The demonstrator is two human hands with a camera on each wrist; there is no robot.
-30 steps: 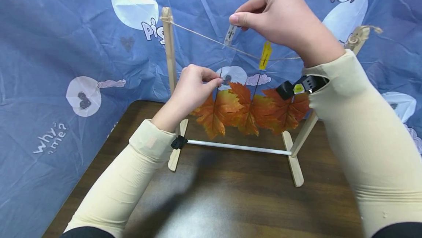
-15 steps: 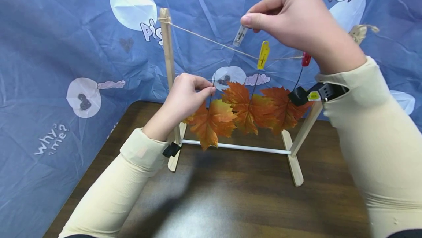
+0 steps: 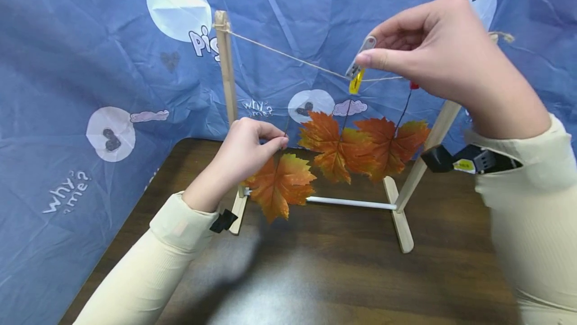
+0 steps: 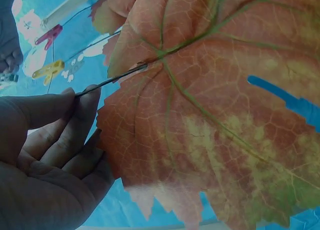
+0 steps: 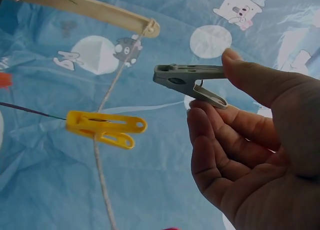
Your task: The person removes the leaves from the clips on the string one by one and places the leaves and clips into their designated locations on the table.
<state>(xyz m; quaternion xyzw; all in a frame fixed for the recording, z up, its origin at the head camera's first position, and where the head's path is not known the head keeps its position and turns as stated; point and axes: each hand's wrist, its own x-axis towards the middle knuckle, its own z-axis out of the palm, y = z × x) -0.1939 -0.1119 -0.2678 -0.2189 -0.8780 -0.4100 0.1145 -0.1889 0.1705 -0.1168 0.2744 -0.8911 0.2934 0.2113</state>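
Observation:
My left hand (image 3: 243, 157) pinches the thin dark stem (image 4: 107, 82) of an orange maple leaf (image 3: 283, 187) between thumb and fingertips, and the leaf hangs below it. A grey clothespin (image 5: 182, 79) is held by my right hand (image 3: 439, 57), the thumb on one arm and fingertips at the other. In the head view that clothespin overlaps the yellow clothespin (image 5: 92, 122), which clips a second leaf's stem to the twine (image 3: 290, 55). This second leaf (image 3: 333, 152) and a third leaf (image 3: 392, 147) hang side by side. A red clothespin (image 4: 48, 35) holds the third, partly hidden behind my right hand.
The twine runs between a left wooden post (image 3: 225, 64) and a right wooden post (image 3: 428, 159). A white rod (image 3: 351, 202) joins the posts low down, above the brown table (image 3: 360, 275). Behind hangs a blue printed cloth (image 3: 112, 39).
My left hand has moved down and slightly left with its leaf. My right hand has carried the grey clothespin right and down, from the twine's middle to beside the yellow one.

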